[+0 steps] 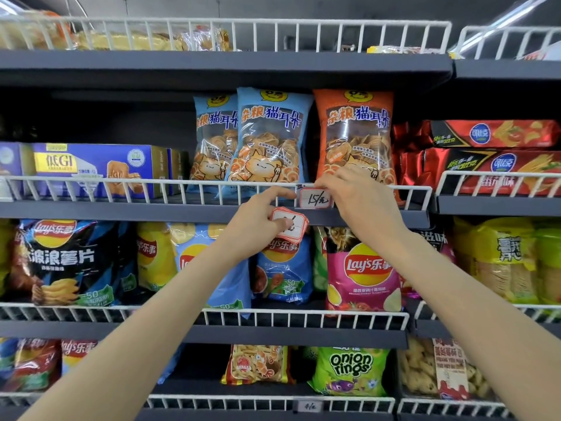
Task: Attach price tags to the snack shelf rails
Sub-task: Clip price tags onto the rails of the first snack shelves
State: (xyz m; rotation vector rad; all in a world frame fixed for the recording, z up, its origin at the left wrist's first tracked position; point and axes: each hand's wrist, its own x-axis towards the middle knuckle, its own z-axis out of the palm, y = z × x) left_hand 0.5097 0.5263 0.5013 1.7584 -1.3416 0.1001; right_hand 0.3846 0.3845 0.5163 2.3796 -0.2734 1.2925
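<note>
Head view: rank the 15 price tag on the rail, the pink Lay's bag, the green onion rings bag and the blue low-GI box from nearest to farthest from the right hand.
1. 15 price tag: at the right hand's fingertips, on the rail.
2. Pink Lay's bag: one shelf below the hand.
3. Green onion rings bag: two shelves below.
4. Blue low-GI box: same shelf, far left.

The last two are close in image distance; their order is uncertain.

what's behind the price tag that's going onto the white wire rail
Behind the price tag are the white wire rail and the orange snack bag. The bag's bottom edge is hidden by the tag and the right hand.
</note>
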